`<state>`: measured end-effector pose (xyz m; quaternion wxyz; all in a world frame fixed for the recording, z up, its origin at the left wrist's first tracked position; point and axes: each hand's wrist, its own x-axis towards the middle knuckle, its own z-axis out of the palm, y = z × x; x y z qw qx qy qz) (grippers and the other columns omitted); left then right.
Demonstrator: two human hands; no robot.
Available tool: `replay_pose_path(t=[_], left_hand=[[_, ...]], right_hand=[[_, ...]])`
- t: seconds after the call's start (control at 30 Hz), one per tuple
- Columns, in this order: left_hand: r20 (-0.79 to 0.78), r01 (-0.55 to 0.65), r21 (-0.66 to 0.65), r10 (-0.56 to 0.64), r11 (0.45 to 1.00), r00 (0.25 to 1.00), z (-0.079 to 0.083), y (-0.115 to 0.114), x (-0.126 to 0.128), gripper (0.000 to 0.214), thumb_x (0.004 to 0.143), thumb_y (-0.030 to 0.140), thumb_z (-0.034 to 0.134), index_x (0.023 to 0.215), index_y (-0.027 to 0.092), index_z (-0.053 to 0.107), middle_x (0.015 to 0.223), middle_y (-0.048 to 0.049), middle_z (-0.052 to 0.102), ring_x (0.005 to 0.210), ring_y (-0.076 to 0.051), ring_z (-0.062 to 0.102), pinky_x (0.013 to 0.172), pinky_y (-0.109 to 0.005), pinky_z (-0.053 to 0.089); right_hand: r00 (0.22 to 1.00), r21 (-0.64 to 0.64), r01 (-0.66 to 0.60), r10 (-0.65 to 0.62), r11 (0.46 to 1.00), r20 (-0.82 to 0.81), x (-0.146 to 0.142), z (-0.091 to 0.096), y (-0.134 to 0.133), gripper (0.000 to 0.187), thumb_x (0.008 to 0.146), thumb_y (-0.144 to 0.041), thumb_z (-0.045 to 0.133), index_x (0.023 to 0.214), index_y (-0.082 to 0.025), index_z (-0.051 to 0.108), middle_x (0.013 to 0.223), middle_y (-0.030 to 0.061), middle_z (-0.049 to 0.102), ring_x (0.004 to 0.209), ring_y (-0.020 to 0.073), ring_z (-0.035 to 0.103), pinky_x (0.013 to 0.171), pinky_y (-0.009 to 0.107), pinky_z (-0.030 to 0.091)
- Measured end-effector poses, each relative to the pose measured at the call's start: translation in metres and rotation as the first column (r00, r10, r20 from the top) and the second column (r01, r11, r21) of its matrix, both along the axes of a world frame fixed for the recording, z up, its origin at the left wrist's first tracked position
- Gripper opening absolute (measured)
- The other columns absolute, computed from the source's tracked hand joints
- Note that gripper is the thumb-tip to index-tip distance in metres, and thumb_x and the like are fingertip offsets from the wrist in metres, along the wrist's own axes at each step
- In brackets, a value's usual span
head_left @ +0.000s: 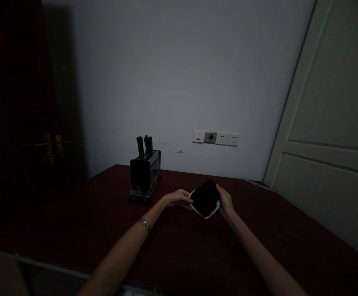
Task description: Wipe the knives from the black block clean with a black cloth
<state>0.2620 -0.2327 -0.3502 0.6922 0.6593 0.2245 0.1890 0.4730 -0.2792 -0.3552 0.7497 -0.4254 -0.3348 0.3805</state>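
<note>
Both of my hands hold a small, flat black thing [205,198] over the dark table, right of the middle. A white layer [207,216] shows along its lower and left edges. It looks like folded cloth, but the dim light hides its exact kind. My left hand [180,198], below a wrist with a silver bracelet [144,224], pinches the left edge. At the right edge, the fingers of my right hand [225,200] are closed on the black part, with the fingertips partly hidden behind it.
A knife block [140,177] with several black-handled knives [140,146] stands upright, left of my hands. The dark red table [179,255] reaches back to a pale wall with sockets [227,139]. A white door [329,164] borders the right side; a dark door [15,123] is at left.
</note>
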Motion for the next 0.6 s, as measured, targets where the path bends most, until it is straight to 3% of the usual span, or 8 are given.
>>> replay_pose_path(t=[0.17,0.33,0.43,0.6], left_hand=[[0.055,-0.093,-0.055,0.096,0.994,0.994,0.0,0.004,-0.002,0.032,0.054,0.024,0.076,0.08,0.009,0.064,0.077,-0.0046,0.064,0.073,-0.015,0.06,0.074,-0.032,0.047],[0.133,-0.213,-0.097,0.225,0.972,0.965,-0.002,0.006,0.0,0.034,0.056,0.024,0.075,0.084,0.01,0.062,0.075,-0.0032,0.061,0.07,-0.013,0.058,0.07,-0.031,0.047],[0.093,-0.257,-0.063,0.262,0.964,0.961,-0.005,0.006,0.002,0.037,0.055,0.024,0.076,0.086,0.011,0.061,0.076,-0.0022,0.06,0.069,-0.012,0.057,0.067,-0.027,0.046],[-0.012,-0.362,0.017,0.362,0.932,0.932,-0.008,0.007,0.009,0.034,0.052,0.013,0.071,0.084,0.013,0.059,0.069,0.0024,0.055,0.063,-0.011,0.054,0.059,-0.024,0.044]], right_hand=[[1.0,-0.027,0.017,-0.018,0.999,-0.017,0.015,-0.002,0.002,0.036,0.051,-0.043,0.073,0.07,-0.014,0.067,0.064,0.0022,0.068,0.059,0.0179,0.06,0.053,0.026,0.046],[0.99,-0.193,-0.073,0.095,0.979,0.107,0.021,-0.012,0.003,0.044,0.052,-0.048,0.073,0.073,-0.009,0.068,0.06,0.0049,0.067,0.053,0.0178,0.059,0.048,0.027,0.044],[0.974,-0.186,-0.092,0.127,0.978,0.188,0.018,-0.016,0.003,0.044,0.053,-0.048,0.072,0.074,-0.009,0.069,0.061,0.0051,0.067,0.054,0.017,0.06,0.05,0.026,0.045],[0.964,-0.149,-0.014,0.053,0.989,0.262,0.014,-0.013,0.002,0.041,0.051,-0.048,0.071,0.068,-0.011,0.067,0.055,0.0022,0.064,0.05,0.0153,0.056,0.047,0.024,0.041]])
